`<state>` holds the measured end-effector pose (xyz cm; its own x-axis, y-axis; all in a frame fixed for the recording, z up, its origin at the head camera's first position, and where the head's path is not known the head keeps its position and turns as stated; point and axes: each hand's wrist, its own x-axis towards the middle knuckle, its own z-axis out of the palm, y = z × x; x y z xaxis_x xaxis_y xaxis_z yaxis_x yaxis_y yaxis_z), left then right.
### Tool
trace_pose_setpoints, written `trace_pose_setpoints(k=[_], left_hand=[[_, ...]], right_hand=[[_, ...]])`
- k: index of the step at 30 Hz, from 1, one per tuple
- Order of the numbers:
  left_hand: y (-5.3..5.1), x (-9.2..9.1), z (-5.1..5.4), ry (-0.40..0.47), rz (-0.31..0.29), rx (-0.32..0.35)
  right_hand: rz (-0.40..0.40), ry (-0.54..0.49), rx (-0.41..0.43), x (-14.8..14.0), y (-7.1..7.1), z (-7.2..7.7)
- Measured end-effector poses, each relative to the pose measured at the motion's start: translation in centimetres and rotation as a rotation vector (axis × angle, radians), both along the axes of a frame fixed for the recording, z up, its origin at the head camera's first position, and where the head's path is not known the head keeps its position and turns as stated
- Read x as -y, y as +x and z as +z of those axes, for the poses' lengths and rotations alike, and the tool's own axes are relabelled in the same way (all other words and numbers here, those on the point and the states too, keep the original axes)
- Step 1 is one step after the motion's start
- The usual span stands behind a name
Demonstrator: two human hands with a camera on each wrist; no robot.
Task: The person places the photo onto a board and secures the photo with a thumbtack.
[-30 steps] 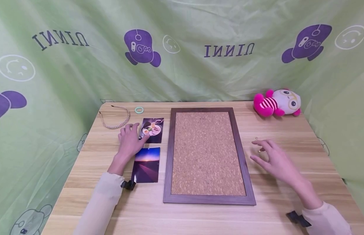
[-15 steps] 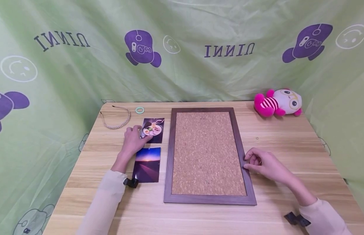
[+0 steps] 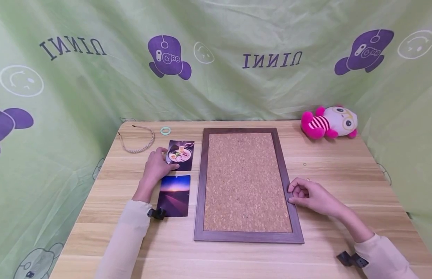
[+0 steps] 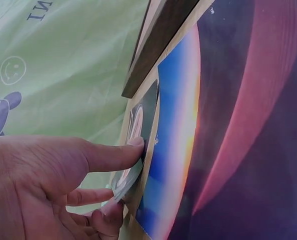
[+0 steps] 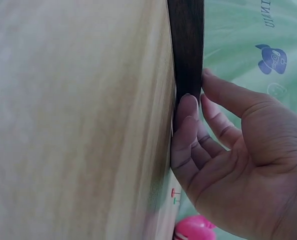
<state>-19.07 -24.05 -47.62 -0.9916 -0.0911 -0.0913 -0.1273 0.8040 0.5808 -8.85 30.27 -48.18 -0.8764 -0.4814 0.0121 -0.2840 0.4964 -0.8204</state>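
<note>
In the head view my left hand (image 3: 156, 166) holds the left edge of a ramen photo (image 3: 181, 155). The left wrist view shows the thumb on top of this photo and fingers at its lifted, bent edge. A sunset photo (image 3: 174, 195) lies just nearer to me, below that hand. My right hand (image 3: 315, 195) is at the right side of a dark-framed cork board (image 3: 247, 182). Seen from the right wrist, thumb and forefinger touch the frame (image 5: 187, 45) from above while the other fingers curl against its side.
A beaded headband (image 3: 137, 149) and a mint-green ring (image 3: 165, 131) lie at the back left. A pink plush toy (image 3: 327, 122) lies at the back right. Tiny items (image 3: 304, 164) sit beyond my right hand; a red pin (image 5: 173, 192) shows in the right wrist view.
My right hand has moved left onto the board's frame, its fingers curling in. The left hand has shifted slightly right and down along the ramen photo's edge.
</note>
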Motion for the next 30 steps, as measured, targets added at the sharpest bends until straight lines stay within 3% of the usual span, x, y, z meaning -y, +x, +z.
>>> trace_pose_setpoints(k=[1, 6, 18, 30], left_hand=[[0.2, -0.2, 0.4, 0.021, 0.005, 0.008], [0.3, 0.0, 0.1, 0.074, 0.029, -0.009], [0.9, 0.4, -0.5, 0.140, 0.082, -0.118], [0.8, 0.4, -0.6, 0.423, 0.195, -0.084]], right_hand=[[0.000, 0.000, 0.001, 0.0, 0.0, 0.0], [-0.011, -0.001, 0.010, 0.0, 0.1, -0.1], [-0.024, 0.019, 0.015, 0.1, 0.1, 0.1], [-0.015, 0.016, -0.016, 0.1, 0.2, 0.1]])
